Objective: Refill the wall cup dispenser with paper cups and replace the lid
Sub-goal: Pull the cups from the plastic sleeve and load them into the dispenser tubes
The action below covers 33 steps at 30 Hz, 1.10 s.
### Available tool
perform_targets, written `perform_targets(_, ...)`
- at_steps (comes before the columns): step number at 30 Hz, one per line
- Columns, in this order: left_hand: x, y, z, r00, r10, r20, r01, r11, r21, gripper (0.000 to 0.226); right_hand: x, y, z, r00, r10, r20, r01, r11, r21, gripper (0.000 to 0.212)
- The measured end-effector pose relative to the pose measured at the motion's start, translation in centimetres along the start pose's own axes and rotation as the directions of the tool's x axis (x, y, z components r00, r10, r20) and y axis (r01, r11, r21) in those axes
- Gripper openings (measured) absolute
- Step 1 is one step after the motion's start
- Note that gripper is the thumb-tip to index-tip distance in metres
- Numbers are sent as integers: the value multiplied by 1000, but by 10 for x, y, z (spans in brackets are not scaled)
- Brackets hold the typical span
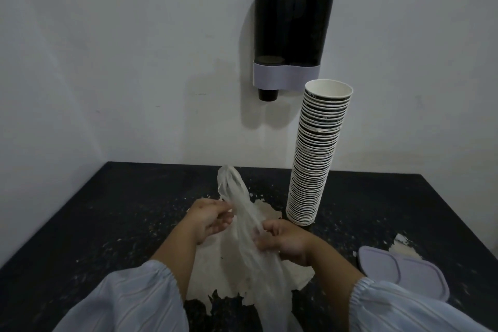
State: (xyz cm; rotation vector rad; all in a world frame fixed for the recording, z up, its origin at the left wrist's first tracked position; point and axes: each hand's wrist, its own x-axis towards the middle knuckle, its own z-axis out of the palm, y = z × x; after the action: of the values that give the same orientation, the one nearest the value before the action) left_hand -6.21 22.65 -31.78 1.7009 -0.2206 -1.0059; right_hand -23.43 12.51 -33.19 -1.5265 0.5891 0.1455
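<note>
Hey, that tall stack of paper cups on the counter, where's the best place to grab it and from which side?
Probably low on the stack of paper cups, with a second hand higher up. It stands tall and leans right toward its open top, so a grip at the top alone could topple or split it. Come from its near side; the wall is behind.

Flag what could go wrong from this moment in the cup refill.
1. The tall stack of black-and-white paper cups stands leaning on the dark speckled counter; a nudge could topple it.
2. Both the left hand and right hand grip the thin clear plastic bag close to that stack.
3. The pale lilac lid lies near the counter's edge, by the right sleeve.
</note>
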Motion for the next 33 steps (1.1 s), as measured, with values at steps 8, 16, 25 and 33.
perform_targets(8,4,21,-19,962,44,-269,-116,959,-259,7,-6,2,-8,998,52,24,-51,998,-45,18)
perform_targets(16,1,35,-50,942,132,-308,-218,940,-264,12,-1,10,-13,993,119,-14,-120,979,-168,11)
perform_targets(25,2,25,-40,995,97,-5,-97,995,10,27,16,-19,6,986,-93,-137,99,994,36,28)
perform_targets(33,3,44,-43,859,508,-65,-452,812,370,38,26,-21,12,927,-289,-240,160,882,-442,39)
